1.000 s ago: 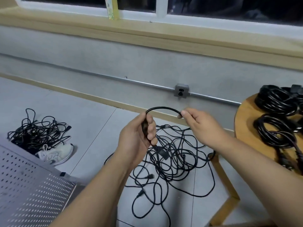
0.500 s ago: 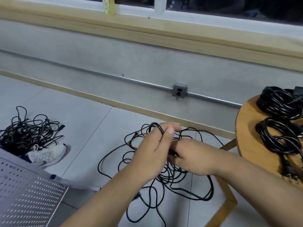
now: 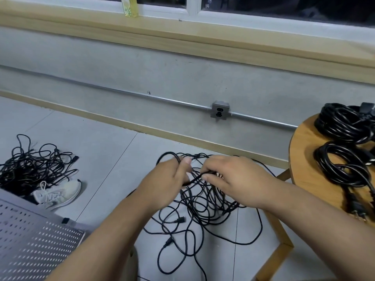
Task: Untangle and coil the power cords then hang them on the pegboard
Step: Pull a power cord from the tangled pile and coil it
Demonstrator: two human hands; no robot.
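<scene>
Tangled black power cords (image 3: 205, 201): I see them heaped loose on the grey tiled floor (image 3: 105, 159), directly below both hands, with two plug ends lying at the near edge of the heap.
Left hand (image 3: 166, 179): its fingers are curled round a loop of one cord. The loop arches up over the knuckles and the thumb rests against it.
Right hand (image 3: 235, 177): thumb and forefinger pinch a strand. From my feed I cannot tell how the other fingers lie, as they are turned under.
Held strand (image 3: 193, 179): a short stretch spans the gap between the two hands, lifted above the heap. The rest trails down into the tangle.
Second tangle of black cords (image 3: 34, 165): on the floor at far left, well apart from the hands, just beside a white laced sneaker (image 3: 60, 192).
Grey perforated metal pegboard (image 3: 30, 240): at lower left, its far corner near the sneaker.
Round wooden table (image 3: 304, 173): at right, carrying two coiled bundles of thick black cord, one farther (image 3: 343, 126) and one nearer (image 3: 345, 165).
Grey wall socket (image 3: 220, 112): mounted on a metal conduit along the concrete wall, beyond the heap.
</scene>
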